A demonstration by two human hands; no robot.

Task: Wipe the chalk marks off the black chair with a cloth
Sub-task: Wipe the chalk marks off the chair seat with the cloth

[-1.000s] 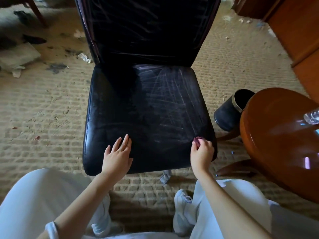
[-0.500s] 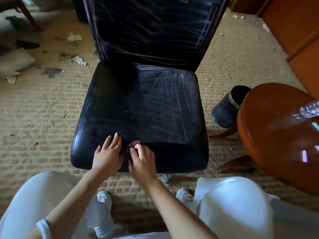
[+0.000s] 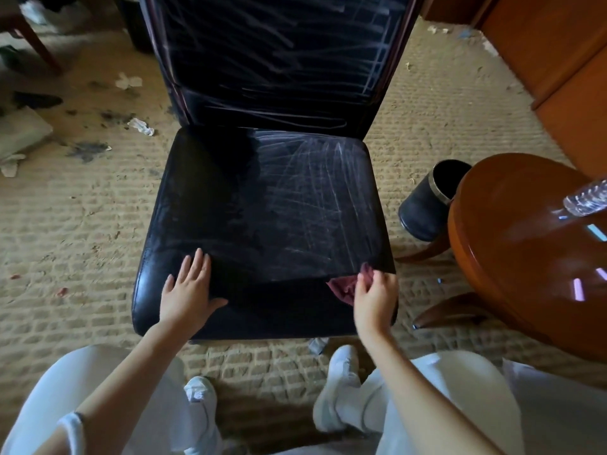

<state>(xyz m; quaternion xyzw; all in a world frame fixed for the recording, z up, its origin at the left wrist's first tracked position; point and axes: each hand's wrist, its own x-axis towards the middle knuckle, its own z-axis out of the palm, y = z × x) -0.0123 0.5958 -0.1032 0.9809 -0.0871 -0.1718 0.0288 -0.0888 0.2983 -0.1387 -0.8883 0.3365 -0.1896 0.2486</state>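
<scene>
The black leather chair (image 3: pixel 249 198) stands in front of me on the carpet. Whitish chalk marks (image 3: pixel 315 192) streak the right half of its seat and cross the backrest (image 3: pixel 276 50). My left hand (image 3: pixel 189 290) lies flat with spread fingers on the front left of the seat. My right hand (image 3: pixel 374 298) grips a dark red cloth (image 3: pixel 345 285) at the seat's front right corner, pressing it against the leather. Much of the cloth is hidden under that hand.
A round polished wooden table (image 3: pixel 512 257) with a clear plastic bottle (image 3: pixel 584 198) stands close on the right. A black bin (image 3: pixel 430 205) sits between it and the chair. Paper scraps (image 3: pixel 140 125) and stains litter the carpet at left. Wooden cabinets (image 3: pixel 565 60) stand far right.
My right hand swept the cloth along the seat's front edge, from the right corner to the middle and back to the right corner. My left hand stayed flat on the seat.
</scene>
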